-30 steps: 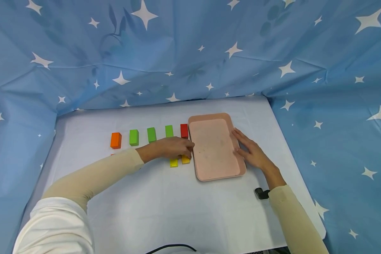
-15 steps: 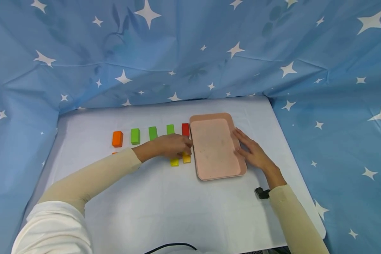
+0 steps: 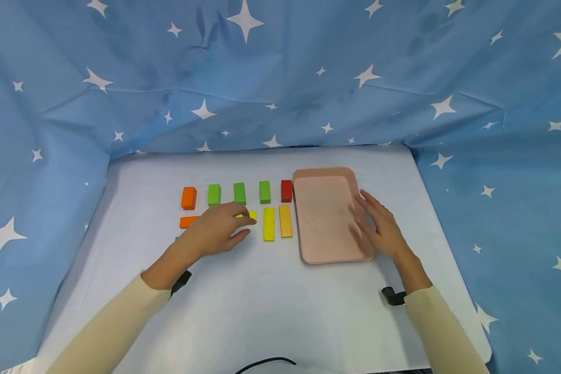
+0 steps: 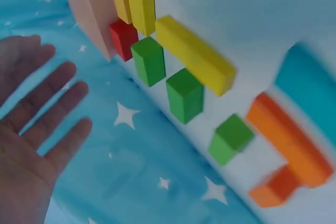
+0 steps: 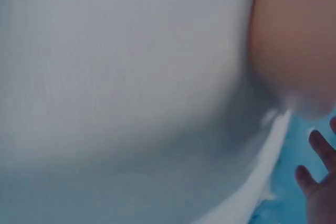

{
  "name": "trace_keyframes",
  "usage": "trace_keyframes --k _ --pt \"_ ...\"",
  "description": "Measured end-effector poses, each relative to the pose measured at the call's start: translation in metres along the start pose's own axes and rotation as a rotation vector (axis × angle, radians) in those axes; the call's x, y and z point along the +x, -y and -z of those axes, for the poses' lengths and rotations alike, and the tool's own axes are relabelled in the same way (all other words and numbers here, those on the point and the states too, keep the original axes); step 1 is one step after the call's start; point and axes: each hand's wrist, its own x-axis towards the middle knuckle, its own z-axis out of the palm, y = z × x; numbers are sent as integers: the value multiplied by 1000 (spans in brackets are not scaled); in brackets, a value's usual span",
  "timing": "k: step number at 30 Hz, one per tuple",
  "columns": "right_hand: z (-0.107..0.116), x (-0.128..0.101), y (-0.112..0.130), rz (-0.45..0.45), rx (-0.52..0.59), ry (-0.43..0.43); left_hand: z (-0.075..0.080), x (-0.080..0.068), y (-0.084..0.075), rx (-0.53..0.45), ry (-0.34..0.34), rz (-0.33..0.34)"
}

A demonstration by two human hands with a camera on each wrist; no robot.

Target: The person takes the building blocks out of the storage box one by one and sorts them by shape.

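Note:
My left hand (image 3: 215, 228) hovers over the left part of the block rows with fingers spread and nothing in them. Its fingertips overlap a yellow block (image 4: 194, 53) lying crosswise. Just right of it, a long yellow block (image 3: 268, 224) and an amber block (image 3: 285, 221) lie side by side. Behind them stand a red block (image 3: 286, 191) and several green blocks (image 3: 265, 192). My right hand (image 3: 381, 226), fingers extended, is at the right edge of the pink tray (image 3: 324, 218), which holds nothing.
At the left end are an upright orange block (image 3: 189, 198) and a lying orange block (image 4: 289, 140). A blue block (image 4: 310, 87) is mostly hidden by my left hand in the head view. Blue star-patterned cloth (image 3: 280, 78) hangs behind the white table (image 3: 280, 306).
My left hand has come away from the yellow and amber blocks and moved left, uncovering them. My right hand stays at the tray's edge. The head view has shifted slightly.

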Motion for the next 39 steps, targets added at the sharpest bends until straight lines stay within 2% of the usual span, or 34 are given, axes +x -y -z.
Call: trace_keyframes --k 3,7,11,15,18,21,28,39 --pt "2 -10 34 117 -98 -79 -4 -23 -19 30 -76 68" --pt "1 -26 89 267 -183 -90 -13 -41 -46 55 -86 140" --pt "-7 -43 131 343 -224 -39 -21 -51 -71 91 -104 179" --pt "-17 -59 156 333 -301 83 -31 -55 -94 131 -89 214" --pt "-22 -70 165 302 -363 185 -38 -57 -107 141 -50 237" --pt "-28 -76 169 288 -388 231 -44 -58 -115 134 -31 270" --pt "-33 -79 167 232 -417 184 -53 -59 -122 104 -9 326" --pt "-33 -84 166 211 -409 179 -54 -61 -127 125 1 346"
